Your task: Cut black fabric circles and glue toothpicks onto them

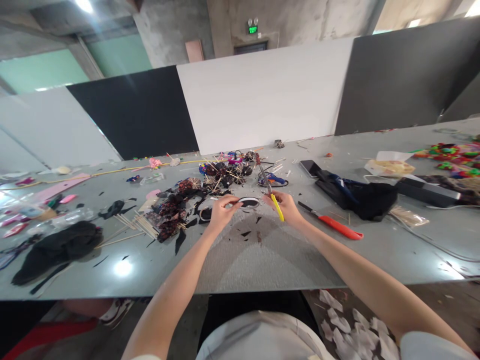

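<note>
Between thumb and fingers my left hand (224, 212) pinches the left end of a flat oval ring with a white rim and a dark middle (249, 202). My right hand (287, 207) is closed around a yellow-handled tool (277, 207) whose long metal end points away from me; its exact kind is unclear. The right fingertips are close to the ring's right end, and I cannot tell whether they touch it. Another round, dark-centred piece (205, 214) lies just left of my left hand. Small black scraps (246, 233) are scattered below the ring.
Behind the hands is a pile of dark bundles with pale sticks (234, 174). Dark patterned fabric (168, 215) and loose sticks (144, 225) lie left. A red-handled tool (341, 227), a black bag (369, 197) and a phone (309, 168) are right. Partition panels (266, 100) line the back.
</note>
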The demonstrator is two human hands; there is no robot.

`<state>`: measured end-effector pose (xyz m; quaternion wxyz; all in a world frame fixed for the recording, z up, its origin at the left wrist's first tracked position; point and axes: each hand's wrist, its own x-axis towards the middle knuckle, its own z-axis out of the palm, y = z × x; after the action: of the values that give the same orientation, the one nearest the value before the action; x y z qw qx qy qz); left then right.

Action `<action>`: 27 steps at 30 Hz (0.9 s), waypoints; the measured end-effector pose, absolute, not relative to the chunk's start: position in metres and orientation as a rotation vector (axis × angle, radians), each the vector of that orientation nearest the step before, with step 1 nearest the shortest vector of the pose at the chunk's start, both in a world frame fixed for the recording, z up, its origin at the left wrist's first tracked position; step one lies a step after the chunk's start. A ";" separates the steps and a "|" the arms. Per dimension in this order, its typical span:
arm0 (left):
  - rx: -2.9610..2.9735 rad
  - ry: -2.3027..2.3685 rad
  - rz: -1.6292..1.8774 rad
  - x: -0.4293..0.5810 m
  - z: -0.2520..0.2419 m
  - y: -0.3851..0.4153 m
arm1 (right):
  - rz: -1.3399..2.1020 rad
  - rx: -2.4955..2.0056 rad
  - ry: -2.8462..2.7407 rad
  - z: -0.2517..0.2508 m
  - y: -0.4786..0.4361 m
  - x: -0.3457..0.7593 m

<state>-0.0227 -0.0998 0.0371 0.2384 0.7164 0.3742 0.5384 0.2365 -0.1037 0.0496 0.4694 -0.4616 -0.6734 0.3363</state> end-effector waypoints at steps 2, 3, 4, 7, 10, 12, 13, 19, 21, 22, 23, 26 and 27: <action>2.077 1.026 1.526 -0.024 0.040 -0.102 | 0.819 -1.139 -1.631 0.047 -0.102 0.237; 2.143 1.019 1.547 -0.025 0.040 -0.102 | 0.822 -1.140 -1.624 0.046 -0.101 0.237; 2.212 1.006 1.565 -0.025 0.040 -0.103 | 0.824 -1.141 -1.619 0.045 -0.101 0.237; 2.386 0.935 1.604 -0.028 0.039 -0.104 | 0.819 -1.149 -1.620 0.047 -0.102 0.236; 2.502 0.882 1.616 -0.030 0.036 -0.107 | 0.810 -1.153 -1.626 0.050 -0.105 0.236; 2.590 0.892 1.598 -0.032 0.035 -0.109 | 0.813 -1.147 -1.633 0.052 -0.106 0.236; 2.638 0.906 1.579 -0.033 0.034 -0.110 | 0.820 -1.143 -1.636 0.052 -0.107 0.235; 2.814 0.927 1.484 -0.039 0.027 -0.108 | 0.903 -1.155 -1.650 0.054 -0.106 0.234; 2.834 0.901 1.489 -0.040 0.026 -0.107 | 0.912 -1.176 -1.702 0.059 -0.105 0.237; 2.845 0.888 1.496 -0.041 0.026 -0.106 | 0.909 -1.186 -1.742 0.063 -0.105 0.241; 2.858 0.878 1.499 -0.042 0.025 -0.106 | 0.902 -1.191 -1.792 0.067 -0.104 0.245; 2.878 0.874 1.483 -0.045 0.025 -0.105 | 0.866 -1.188 -2.008 0.079 -0.101 0.262; 2.878 0.883 1.475 -0.046 0.024 -0.104 | 0.852 -1.187 -2.086 0.082 -0.099 0.268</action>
<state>-0.0456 -0.1042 0.0245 -0.1052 0.8538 0.2621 0.4374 0.2683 -0.0994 0.0821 0.2932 -0.4455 -0.7831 0.3200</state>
